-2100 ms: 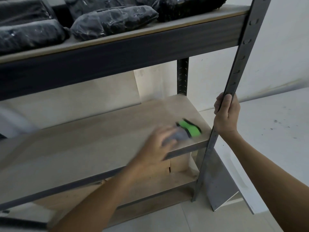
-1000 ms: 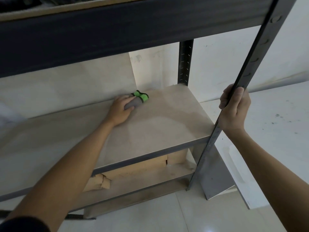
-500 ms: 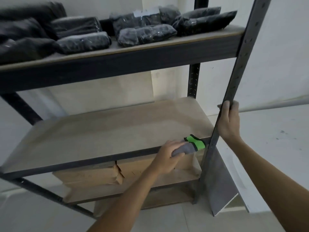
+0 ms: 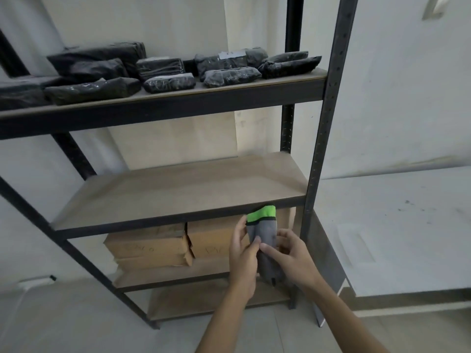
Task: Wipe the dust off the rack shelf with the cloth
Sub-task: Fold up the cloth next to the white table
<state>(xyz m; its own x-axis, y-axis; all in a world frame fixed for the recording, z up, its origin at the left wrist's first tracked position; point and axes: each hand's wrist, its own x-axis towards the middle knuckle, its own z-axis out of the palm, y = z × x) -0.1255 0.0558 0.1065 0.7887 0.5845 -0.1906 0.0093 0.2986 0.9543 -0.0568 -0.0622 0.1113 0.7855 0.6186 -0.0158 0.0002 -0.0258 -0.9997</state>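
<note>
Off the shelf edge now, the grey cloth (image 4: 265, 234) with its green band is held upright in front of the middle shelf (image 4: 183, 189) — the right hand (image 4: 293, 256) has left the rack's near-right post (image 4: 323, 138) and joined the left hand (image 4: 242, 253). Both hands pinch the cloth between thumb and fingers, below the shelf's front edge. Cardboard boxes (image 4: 153, 245) sit on the shelf beneath, black wrapped packages (image 4: 163, 72) on the top one.

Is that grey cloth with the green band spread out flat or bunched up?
Bunched up: the grey cloth with a green band hangs as a narrow strip between the left hand and right hand.
</note>
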